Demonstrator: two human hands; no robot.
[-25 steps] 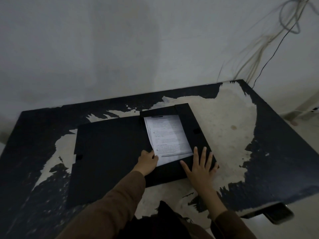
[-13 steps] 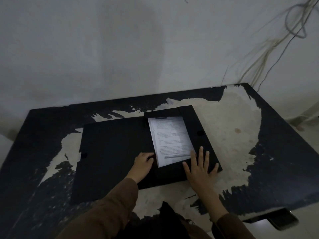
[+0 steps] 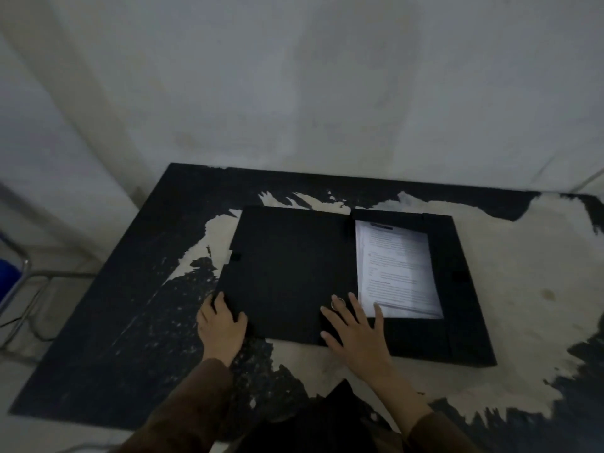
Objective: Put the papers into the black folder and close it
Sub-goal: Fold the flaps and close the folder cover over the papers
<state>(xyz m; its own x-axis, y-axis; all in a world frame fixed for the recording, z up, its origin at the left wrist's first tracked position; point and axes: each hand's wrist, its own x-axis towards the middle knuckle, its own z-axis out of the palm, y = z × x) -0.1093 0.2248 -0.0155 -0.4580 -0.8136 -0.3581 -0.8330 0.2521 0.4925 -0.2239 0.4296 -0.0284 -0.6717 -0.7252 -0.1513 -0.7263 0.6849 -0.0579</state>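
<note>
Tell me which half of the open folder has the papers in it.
The right half of the black folder: the white papers lie there. The left half is bare black.

Table [image 3: 108,322]: dark top, black coating worn away to pale patches across the middle and right.
Black folder [image 3: 287,273]: lies open flat on the table, centre to right.
Papers [image 3: 397,269]: stacked in the folder's right half.
Left hand [image 3: 220,328]: rests at the folder's near left corner, partly on the table.
</note>
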